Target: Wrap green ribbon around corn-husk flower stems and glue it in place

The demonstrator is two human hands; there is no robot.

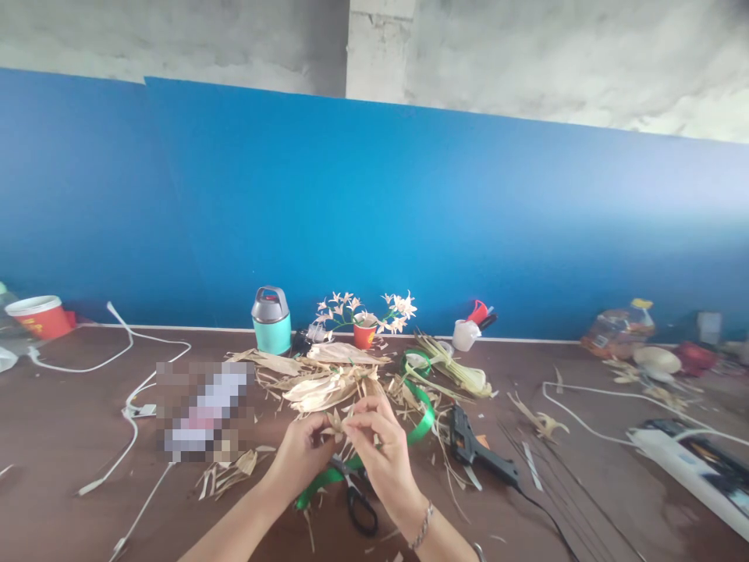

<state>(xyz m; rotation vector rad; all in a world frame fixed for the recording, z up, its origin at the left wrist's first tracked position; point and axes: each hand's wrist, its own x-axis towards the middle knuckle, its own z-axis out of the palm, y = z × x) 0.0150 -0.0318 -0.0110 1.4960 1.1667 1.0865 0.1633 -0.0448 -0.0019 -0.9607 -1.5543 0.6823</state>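
Observation:
Between my two hands is a small pale flower that looks made of dried husk. My left hand has its fingers closed around the flower's lower left side. From the right, my right hand pinches at a petal with thumb and forefinger. Under the hands lie black-handled scissors, partly covered, and a green ribbon that winds across the table. Just beyond is a heap of dried corn husks. A black glue gun rests to the right of my right hand.
A red cup with husk flowers stands at the back, beside a turquoise flask. A white cup holds tools. Thin wires lie to the right, near a white power strip. White cables trail at left.

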